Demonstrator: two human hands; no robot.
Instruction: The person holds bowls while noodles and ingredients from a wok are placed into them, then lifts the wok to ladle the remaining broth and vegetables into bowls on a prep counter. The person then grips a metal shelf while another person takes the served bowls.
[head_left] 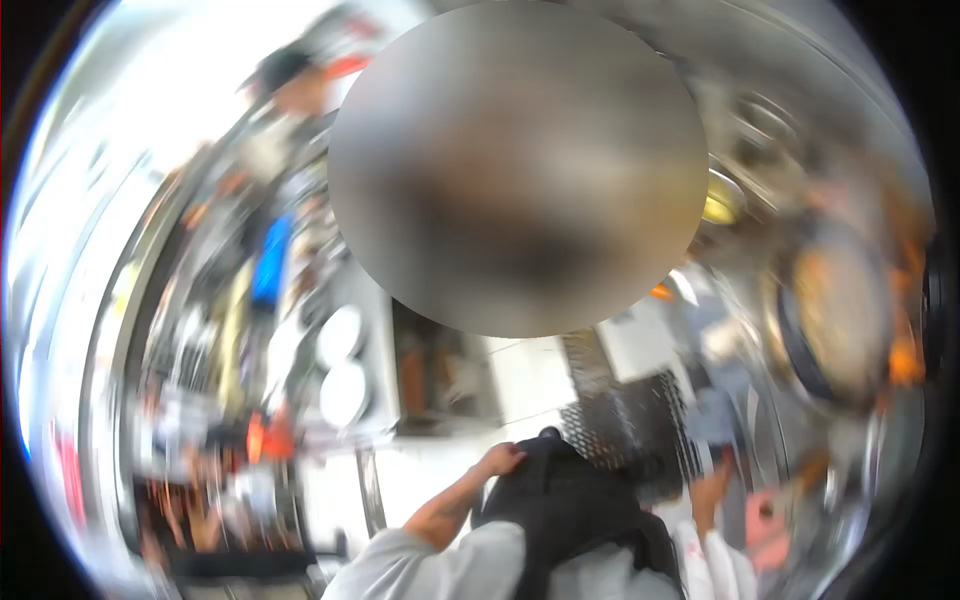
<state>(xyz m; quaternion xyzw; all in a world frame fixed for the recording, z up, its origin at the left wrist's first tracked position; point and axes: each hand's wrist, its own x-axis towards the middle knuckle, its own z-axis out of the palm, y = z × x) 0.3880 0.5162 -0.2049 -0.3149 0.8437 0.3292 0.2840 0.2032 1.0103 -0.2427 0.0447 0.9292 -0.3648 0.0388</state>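
My left hand [502, 459] is at the upper left edge of the dark apron [560, 500] on my body, its fingers closed on the cloth. To the right of my body, my right hand [709, 492] is just below a grey-blue cloth-like thing [710, 415]. Motion blur smears its fingers, and whether it holds the cloth cannot be made out. A pink object [767, 530] lies to the right of this hand.
Two white plates [341, 336] [344, 394] stand on the left counter, with a blue object [271, 260] beyond. A large round pan [838, 305] is at the right. Another person [295, 92] is at the upper left. A blurred oval hides the upper middle.
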